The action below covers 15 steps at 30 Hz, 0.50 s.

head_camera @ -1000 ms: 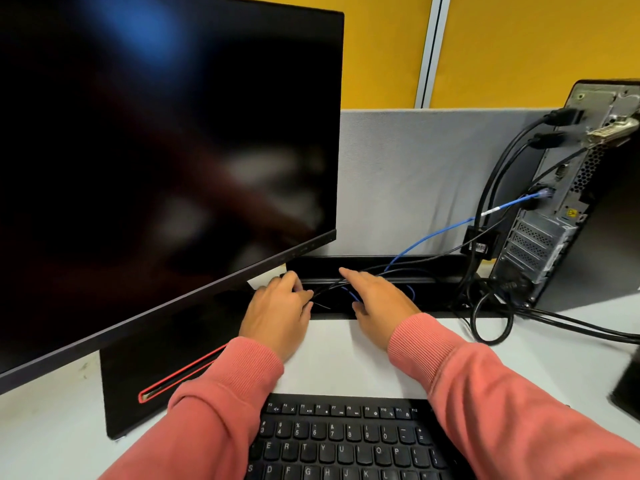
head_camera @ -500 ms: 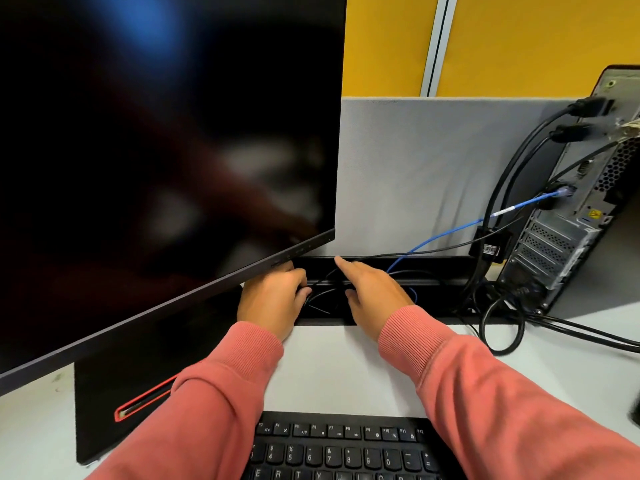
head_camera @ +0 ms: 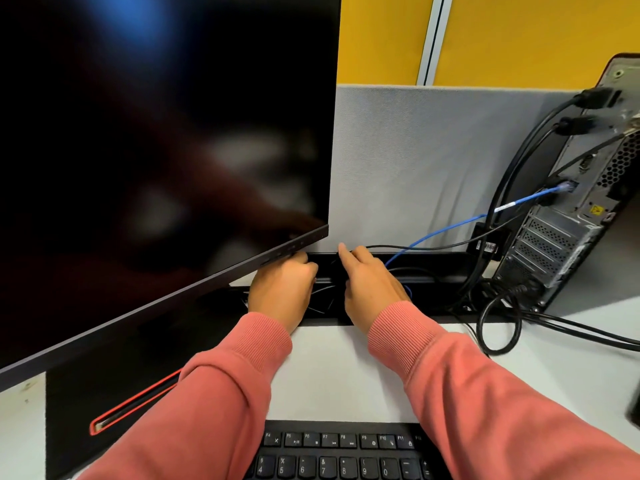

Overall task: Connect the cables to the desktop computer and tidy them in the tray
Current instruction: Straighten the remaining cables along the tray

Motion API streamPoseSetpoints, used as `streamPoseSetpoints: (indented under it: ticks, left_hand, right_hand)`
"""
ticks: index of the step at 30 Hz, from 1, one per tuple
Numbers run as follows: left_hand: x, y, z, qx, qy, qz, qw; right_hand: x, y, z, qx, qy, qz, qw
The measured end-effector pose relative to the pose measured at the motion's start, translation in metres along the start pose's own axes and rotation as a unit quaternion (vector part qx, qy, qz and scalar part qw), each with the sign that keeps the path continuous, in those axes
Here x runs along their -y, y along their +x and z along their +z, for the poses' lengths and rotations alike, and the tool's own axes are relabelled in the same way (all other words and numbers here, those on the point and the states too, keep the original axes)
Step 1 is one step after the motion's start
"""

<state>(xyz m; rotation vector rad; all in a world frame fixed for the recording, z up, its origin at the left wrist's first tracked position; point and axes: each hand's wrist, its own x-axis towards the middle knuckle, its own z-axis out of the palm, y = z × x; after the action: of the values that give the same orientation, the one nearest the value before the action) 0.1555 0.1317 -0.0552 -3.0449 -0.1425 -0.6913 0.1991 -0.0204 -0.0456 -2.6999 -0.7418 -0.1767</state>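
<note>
Head view — cables plugged into computer (head_camera: 568,216); tidying step. Both hands in tray (head_camera: 436,271): left hand (head_camera: 282,292) grip unclear, right hand (head_camera: 370,289) loose, forefinger out. Next: tuck blue cable (head_camera: 440,232) down.

Tray (head_camera: 433,271) lies behind keyboard (head_camera: 346,452), computer (head_camera: 571,216) at right.

Yellow wall (head_camera: 519,36), grey partition (head_camera: 415,161), white desk (head_camera: 339,375)

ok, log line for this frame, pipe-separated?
phase: tidying cables | left hand: in tray, grip unclear | right hand: over tray, index finger extended | blue cable: plugged into desktop computer
</note>
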Motion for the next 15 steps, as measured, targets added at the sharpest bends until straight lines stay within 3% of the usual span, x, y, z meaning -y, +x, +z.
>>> streamPoseSetpoints:
  ticks: [10, 15]
  left_hand:
    - [0.003, 0.0, 0.002, 0.014, -0.048, -0.01, 0.999]
    - [0.007, -0.004, 0.011, 0.053, -0.035, 0.035, 0.997]
  right_hand:
    - [-0.02, -0.016, -0.005, -0.001, -0.042, -0.05, 0.998]
    - [-0.025, -0.014, -0.003, -0.013, -0.057, -0.057, 0.997]
